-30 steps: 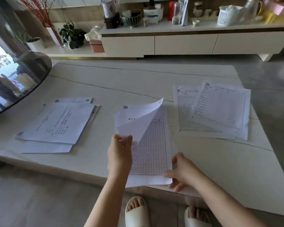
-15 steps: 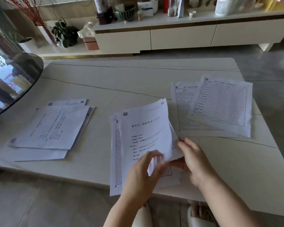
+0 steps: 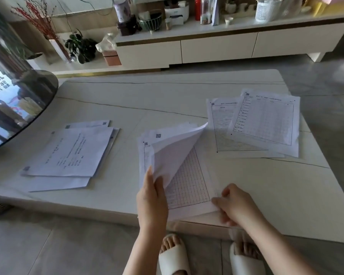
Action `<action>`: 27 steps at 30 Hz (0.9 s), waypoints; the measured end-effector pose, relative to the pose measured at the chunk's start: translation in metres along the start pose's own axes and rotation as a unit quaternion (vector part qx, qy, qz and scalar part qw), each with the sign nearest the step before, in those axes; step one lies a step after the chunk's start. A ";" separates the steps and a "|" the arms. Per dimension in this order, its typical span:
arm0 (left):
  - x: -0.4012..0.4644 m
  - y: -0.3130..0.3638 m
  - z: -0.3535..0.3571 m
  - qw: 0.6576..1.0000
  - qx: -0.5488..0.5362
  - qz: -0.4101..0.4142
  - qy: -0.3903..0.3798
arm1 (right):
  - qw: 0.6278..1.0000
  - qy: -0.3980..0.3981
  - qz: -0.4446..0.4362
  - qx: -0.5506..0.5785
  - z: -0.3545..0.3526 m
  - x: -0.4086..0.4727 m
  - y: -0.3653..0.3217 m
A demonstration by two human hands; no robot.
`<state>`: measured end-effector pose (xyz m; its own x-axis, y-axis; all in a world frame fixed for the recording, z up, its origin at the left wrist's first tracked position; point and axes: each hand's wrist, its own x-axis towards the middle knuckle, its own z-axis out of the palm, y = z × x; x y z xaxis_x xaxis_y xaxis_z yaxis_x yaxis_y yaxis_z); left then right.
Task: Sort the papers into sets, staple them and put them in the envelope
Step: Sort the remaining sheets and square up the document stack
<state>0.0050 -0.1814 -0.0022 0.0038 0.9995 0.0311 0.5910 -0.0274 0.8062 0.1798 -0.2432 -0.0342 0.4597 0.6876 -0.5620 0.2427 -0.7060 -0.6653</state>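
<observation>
Lifted again, top sheet (image 3: 173,155) hides grid page (image 3: 189,179).

Three paper piles (image 3: 68,153) (image 3: 189,175) (image 3: 262,124), two hands (image 3: 152,197) (image 3: 236,205), two slippers (image 3: 173,255) (image 3: 246,259)

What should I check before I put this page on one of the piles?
1. Lifted page held by left hand: ok.
2. Right hand steadies the middle stack: ok.
3. Left pile has open top: ok.
4. Right pile has open top: ok.
5. Which pile matches the page: cannot tell, print too small.
6. Stapler and envelope nearby: not ok, none visible.
</observation>
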 end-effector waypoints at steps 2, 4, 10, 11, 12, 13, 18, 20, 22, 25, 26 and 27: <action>0.003 0.007 0.000 1.000 0.001 0.009 -0.018 | 0.998 -0.008 0.013 0.068 0.004 0.001 -0.006; 0.006 0.014 -0.002 1.000 -0.012 0.018 -0.017 | 0.995 -0.002 0.007 0.102 -0.001 0.004 -0.014; 0.022 0.011 0.006 0.964 0.136 0.225 0.048 | 0.994 0.054 -0.095 0.011 -0.028 0.014 -0.035; 0.023 0.007 0.009 0.955 0.153 0.250 0.045 | 0.994 0.045 -0.101 0.020 -0.029 0.015 -0.037; 0.024 0.006 0.011 0.950 0.155 0.268 0.038 | 0.993 0.026 -0.101 0.047 -0.030 0.015 -0.039; 0.024 0.006 0.013 0.948 0.150 0.279 0.030 | 0.991 0.008 -0.096 0.088 -0.030 0.015 -0.041; 0.021 0.017 0.016 0.950 0.177 0.251 -0.065 | 0.969 -0.031 -0.088 0.227 -0.029 0.013 -0.053; 0.021 0.018 0.021 0.940 0.204 0.262 -0.082 | 0.964 -0.031 -0.110 0.240 -0.027 0.013 -0.056; 0.023 0.016 0.025 0.936 0.203 0.280 -0.072 | 0.956 -0.021 -0.120 0.265 -0.028 0.014 -0.057; 0.028 0.012 0.022 0.952 0.180 0.247 -0.019 | 0.938 0.018 -0.108 0.328 -0.038 0.018 -0.053; 0.030 0.013 0.020 0.960 0.165 0.224 0.002 | 0.934 0.034 -0.102 0.340 -0.043 0.021 -0.051; 0.031 0.013 0.018 0.968 0.149 0.203 0.022 | 0.932 0.048 -0.096 0.346 -0.047 0.024 -0.047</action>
<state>0.0269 -0.1502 -0.0011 0.2528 0.9058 0.3399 0.7550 -0.4044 0.5162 0.2192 -0.2017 0.0065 0.5472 0.7485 -0.3746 -0.2650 -0.2696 -0.9258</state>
